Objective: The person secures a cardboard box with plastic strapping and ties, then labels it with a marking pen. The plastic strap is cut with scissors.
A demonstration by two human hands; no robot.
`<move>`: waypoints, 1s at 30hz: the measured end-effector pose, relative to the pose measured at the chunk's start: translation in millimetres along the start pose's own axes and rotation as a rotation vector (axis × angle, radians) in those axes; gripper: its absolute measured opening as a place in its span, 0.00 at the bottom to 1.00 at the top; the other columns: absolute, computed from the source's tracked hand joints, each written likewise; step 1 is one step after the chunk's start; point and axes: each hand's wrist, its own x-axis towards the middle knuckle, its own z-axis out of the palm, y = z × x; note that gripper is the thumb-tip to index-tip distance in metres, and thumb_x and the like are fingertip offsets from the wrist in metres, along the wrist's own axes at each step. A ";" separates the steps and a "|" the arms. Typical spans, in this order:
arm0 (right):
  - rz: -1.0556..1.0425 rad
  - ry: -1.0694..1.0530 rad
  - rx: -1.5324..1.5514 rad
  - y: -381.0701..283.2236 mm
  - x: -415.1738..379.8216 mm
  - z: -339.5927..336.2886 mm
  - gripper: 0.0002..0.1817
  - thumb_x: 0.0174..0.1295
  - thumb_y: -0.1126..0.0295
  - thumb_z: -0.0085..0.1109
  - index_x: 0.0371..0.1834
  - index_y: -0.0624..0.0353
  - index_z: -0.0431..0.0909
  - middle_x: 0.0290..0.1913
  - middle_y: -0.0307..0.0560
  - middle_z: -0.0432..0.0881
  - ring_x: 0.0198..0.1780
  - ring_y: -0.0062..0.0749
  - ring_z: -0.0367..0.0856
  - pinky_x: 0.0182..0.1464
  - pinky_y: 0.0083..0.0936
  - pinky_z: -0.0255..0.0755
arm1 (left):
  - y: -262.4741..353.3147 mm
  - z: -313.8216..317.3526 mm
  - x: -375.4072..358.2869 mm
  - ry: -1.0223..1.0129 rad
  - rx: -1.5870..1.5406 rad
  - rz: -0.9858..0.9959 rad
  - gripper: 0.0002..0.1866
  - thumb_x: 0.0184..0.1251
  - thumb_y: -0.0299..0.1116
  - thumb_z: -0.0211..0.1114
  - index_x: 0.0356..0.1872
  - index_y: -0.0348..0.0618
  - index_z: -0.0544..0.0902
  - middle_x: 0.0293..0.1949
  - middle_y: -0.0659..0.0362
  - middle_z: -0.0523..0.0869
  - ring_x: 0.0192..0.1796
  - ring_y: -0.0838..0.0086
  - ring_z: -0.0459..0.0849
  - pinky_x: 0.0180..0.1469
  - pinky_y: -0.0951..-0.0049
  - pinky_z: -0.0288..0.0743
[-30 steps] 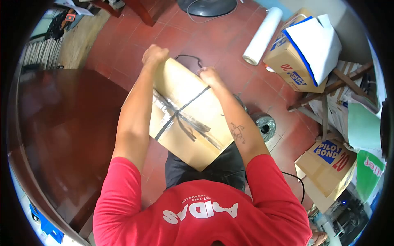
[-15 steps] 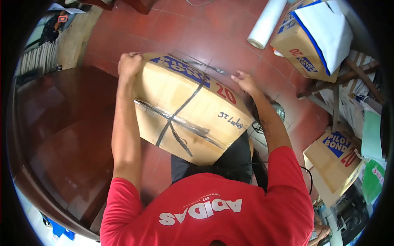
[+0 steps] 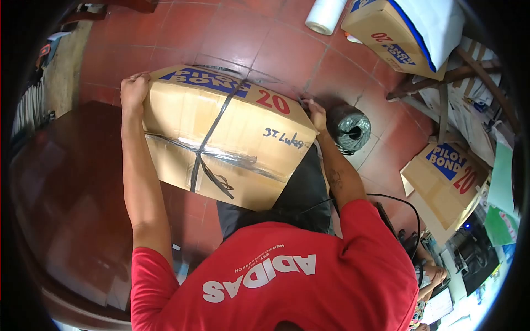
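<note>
Cardboard box (image 3: pixel 182 113) sat tilted over the lap (image 3: pixel 302 185), left hand (image 3: pixel 134 91) clamped on its far-left corner; right hand (image 3: pixel 316 116) at far-right corner, grip unclear. Black cord (image 3: pixel 221 116) already crossed, apparently knotted; ends hung loose.

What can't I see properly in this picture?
- Inside the tied box: head view, hidden by its closed cardboard.
- The left hand's fingertips: head view, curled out of sight at the box's corner.
- The white roll's far end: head view, cut off by the top edge.
- Some handwriting on the box: head view, too blurry.
</note>
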 end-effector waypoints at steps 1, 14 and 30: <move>0.001 0.003 -0.005 -14.3 -9.3 5.9 0.21 0.75 0.57 0.54 0.47 0.66 0.85 0.39 0.42 0.86 0.37 0.27 0.83 0.45 0.25 0.76 | -2.9 0.7 3.0 0.010 0.038 0.004 0.21 0.56 0.35 0.61 0.48 0.36 0.88 0.48 0.47 0.90 0.53 0.62 0.86 0.58 0.69 0.73; -0.048 0.241 -0.301 -19.7 -12.5 21.9 0.05 0.62 0.75 0.67 0.39 0.65 0.87 0.31 0.43 0.87 0.32 0.19 0.82 0.37 0.21 0.78 | 8.7 7.7 2.6 0.078 0.231 -0.085 0.22 0.55 0.40 0.60 0.45 0.37 0.88 0.47 0.43 0.89 0.53 0.54 0.86 0.58 0.62 0.74; -0.178 -0.485 -1.250 -45.1 -55.7 6.6 0.15 0.62 0.65 0.56 0.47 0.59 0.85 0.50 0.58 0.86 0.51 0.55 0.85 0.54 0.45 0.79 | -15.4 -38.9 -64.0 0.059 -0.190 0.029 0.17 0.67 0.29 0.59 0.52 0.31 0.86 0.51 0.48 0.88 0.54 0.67 0.85 0.59 0.70 0.75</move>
